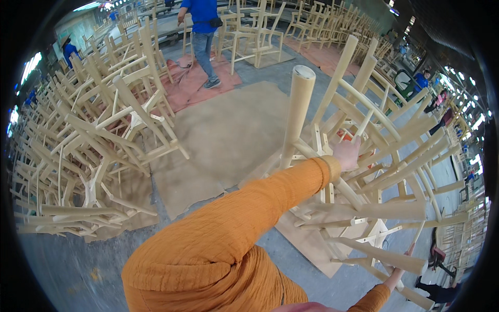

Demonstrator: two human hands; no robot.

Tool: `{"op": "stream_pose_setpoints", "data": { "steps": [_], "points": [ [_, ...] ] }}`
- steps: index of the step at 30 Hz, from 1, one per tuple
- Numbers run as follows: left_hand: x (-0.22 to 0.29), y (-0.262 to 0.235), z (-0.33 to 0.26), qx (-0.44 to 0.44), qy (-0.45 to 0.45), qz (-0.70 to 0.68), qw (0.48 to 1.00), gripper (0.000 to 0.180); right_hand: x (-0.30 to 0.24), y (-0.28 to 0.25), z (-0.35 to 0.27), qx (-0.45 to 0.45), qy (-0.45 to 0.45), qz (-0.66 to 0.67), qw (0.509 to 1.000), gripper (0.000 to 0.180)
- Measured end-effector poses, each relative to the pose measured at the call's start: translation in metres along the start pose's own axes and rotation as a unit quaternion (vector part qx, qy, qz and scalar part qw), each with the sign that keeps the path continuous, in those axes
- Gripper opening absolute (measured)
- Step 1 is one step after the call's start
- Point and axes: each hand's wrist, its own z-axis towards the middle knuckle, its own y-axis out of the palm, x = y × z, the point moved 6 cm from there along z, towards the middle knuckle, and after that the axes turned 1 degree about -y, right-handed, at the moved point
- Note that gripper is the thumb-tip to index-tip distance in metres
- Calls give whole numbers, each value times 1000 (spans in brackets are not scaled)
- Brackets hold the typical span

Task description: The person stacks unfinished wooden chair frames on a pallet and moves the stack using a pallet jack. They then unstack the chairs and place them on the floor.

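My left arm, in an orange sleeve, reaches across to a group of bare wooden chair frames (387,210) on the right. My left hand (347,154) is among their rails, its fingers curled and mostly hidden. Small patches of a red-orange thing (344,135) show beside it; its kind is unclear. Lower right, my right hand (397,275) is closed round a thin rail of a pale wooden chair frame, whose legs point toward me. A thick round chair leg (299,112) stands up just left of my left hand.
Many unfinished chairs (93,135) are piled on the left, with more chairs (254,39) at the back. Brown sheets (218,140) and red sheets (192,83) cover parts of the grey floor. A person in a blue shirt (202,21) is at the far side; other people are farther off.
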Motion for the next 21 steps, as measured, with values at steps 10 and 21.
{"op": "stream_pose_setpoints", "data": {
  "steps": [10, 21],
  "points": [
    [6, -1, -5, -54, -23, -45, 997, 74, -16, -16, -13, 10, 48, -16, 999, 54],
    [3, -5, -5, -24, -23, -49, 998, 71, -15, -20, -24, -2, 60, -16, 998, 54]
  ]
}}
